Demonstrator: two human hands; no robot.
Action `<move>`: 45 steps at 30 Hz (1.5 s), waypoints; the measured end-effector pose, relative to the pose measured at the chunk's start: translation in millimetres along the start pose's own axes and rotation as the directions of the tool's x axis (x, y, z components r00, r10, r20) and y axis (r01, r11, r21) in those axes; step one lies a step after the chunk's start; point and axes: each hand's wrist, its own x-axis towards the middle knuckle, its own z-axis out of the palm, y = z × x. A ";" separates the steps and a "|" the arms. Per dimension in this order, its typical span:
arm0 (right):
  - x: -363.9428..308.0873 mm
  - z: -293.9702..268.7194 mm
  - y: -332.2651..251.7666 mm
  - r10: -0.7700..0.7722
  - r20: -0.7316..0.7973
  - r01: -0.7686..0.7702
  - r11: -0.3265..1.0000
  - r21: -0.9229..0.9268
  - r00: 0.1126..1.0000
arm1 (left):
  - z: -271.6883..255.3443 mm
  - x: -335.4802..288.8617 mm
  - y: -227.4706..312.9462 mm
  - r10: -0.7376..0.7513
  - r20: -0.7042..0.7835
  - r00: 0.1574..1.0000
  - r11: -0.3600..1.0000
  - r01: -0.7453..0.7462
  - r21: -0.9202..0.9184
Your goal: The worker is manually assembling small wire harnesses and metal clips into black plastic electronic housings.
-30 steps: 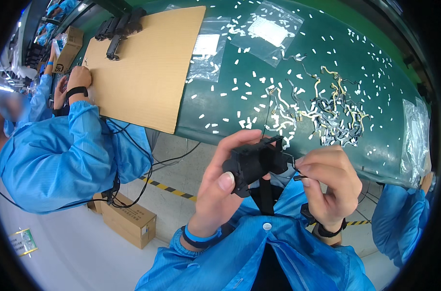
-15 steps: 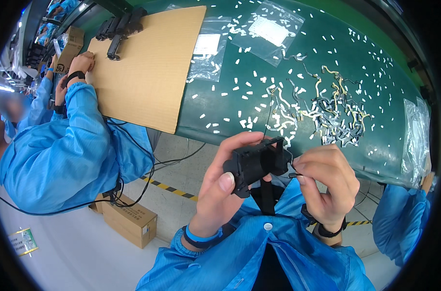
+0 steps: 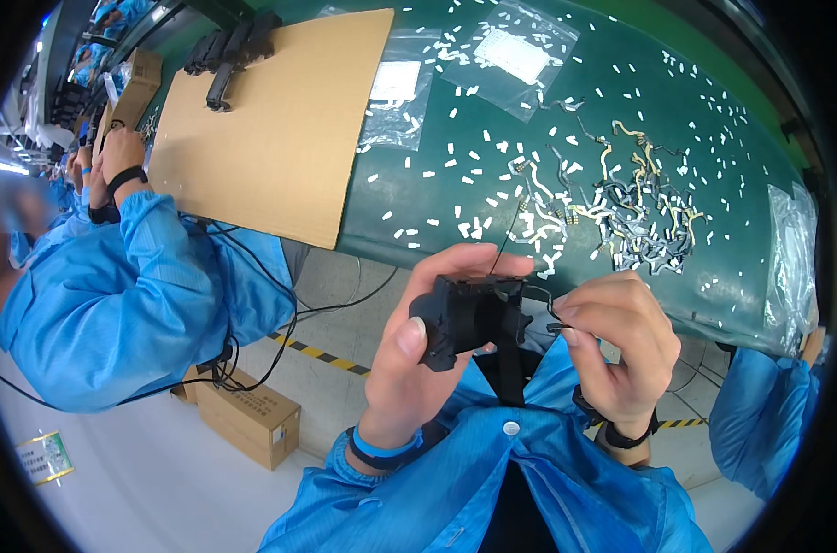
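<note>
My left hand [image 3: 395,373] is closed around a black plastic housing [image 3: 469,323], thumb on its near left side and fingers behind it. A thin dark cable [image 3: 549,297] runs from the housing's right end. My right hand [image 3: 626,346] pinches this cable near its tip, between thumb and fingers, a short way right of the housing. Another thin dark strand [image 3: 508,241] rises from the housing's top. Both hands are above the front edge of the green table [image 3: 418,194]. Whatever lies inside the housing is too dark to make out.
Beyond my hands lies a tangled pile of short wire cables [image 3: 644,221]. Small white pieces [image 3: 466,229] are scattered across the tabletop near plastic bags [image 3: 538,32]. At left, a cardboard sheet [image 3: 271,147] carries black parts [image 3: 229,55]. A co-worker's blue sleeve [image 3: 151,230] is beside it.
The housing has turned in my left hand and shifted slightly left, its right end now lower. My right hand keeps its pinch on the cable. The co-worker's hand has moved left, off the cardboard.
</note>
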 end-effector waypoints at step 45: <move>-0.1 1.5 2.3 0.034 -0.061 -0.029 0.997 0.071 0.998 | 3.5 3.2 -4.7 -0.048 -0.092 0.995 0.993 0.038 -0.113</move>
